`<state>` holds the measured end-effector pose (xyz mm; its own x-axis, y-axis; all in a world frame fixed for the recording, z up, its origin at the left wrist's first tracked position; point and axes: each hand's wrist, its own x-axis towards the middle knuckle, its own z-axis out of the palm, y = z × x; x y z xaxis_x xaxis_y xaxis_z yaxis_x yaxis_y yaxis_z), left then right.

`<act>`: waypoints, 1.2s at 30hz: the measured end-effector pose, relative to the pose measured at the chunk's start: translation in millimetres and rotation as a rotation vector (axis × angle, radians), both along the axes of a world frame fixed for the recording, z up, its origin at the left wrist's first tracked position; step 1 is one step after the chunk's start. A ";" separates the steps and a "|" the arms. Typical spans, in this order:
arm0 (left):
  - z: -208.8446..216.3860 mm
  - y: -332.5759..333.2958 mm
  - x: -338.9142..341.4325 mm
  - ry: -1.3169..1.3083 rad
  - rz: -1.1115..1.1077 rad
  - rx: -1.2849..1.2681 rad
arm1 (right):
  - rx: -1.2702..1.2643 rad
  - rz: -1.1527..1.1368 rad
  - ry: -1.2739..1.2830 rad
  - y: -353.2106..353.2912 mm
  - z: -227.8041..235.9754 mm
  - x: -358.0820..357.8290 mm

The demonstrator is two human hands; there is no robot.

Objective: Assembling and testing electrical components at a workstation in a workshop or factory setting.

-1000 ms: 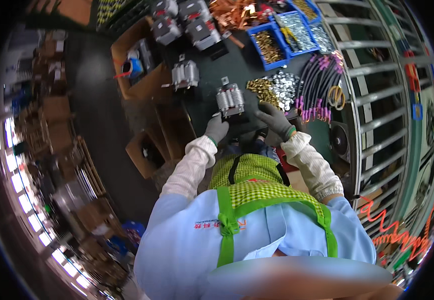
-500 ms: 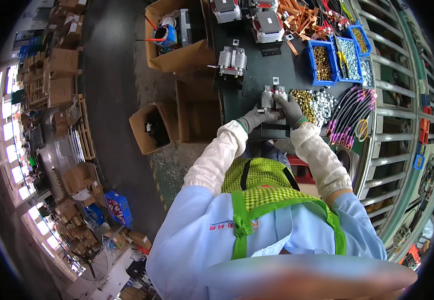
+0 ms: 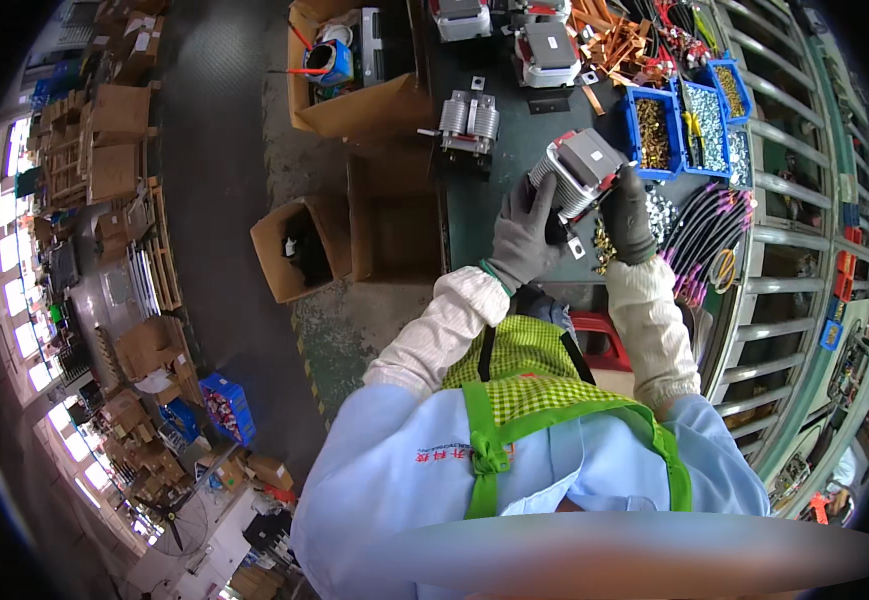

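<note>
A transformer [image 3: 589,160] with ribbed silver coils and a dark grey block is tilted between my gloved hands over the dark table [image 3: 525,165]. My left hand [image 3: 522,237] grips its near left side, fingers wrapped against the ribs. On the right, my right hand [image 3: 629,222] closes on its other end; most of those fingertips are hidden. A metal tab with a hole points toward me from its near end. Brass-coloured and silver fasteners [image 3: 661,214] lie beside my right hand, partly covered by it. A second transformer [image 3: 469,122] sits farther left on the table.
More transformers [image 3: 547,50] and copper strips [image 3: 615,40] lie at the back. Blue bins [image 3: 652,130] of fasteners, yellow-handled pliers [image 3: 695,135] and black cables [image 3: 703,230] are on the right, beside a roller conveyor [image 3: 785,227]. Cardboard boxes [image 3: 375,100] adjoin the table's left side.
The transformer has been lifted and turned, so its dark grey block now faces up to the right. My right hand has moved right, to its end; my left hand has shifted along its side.
</note>
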<state>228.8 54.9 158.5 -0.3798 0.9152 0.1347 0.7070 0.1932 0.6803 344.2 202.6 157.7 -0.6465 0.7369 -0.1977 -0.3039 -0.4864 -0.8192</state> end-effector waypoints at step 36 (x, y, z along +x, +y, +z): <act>-106.9 33.8 -239.9 -1.006 0.636 -0.483 | -0.187 -0.022 -0.568 -14.8 -65.3 -205.1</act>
<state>-11.1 88.7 51.6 -0.5068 0.4117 -0.7574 -0.3813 0.6809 0.6253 139.1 187.9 92.4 -0.3864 0.6687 -0.6352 0.1446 -0.6363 -0.7578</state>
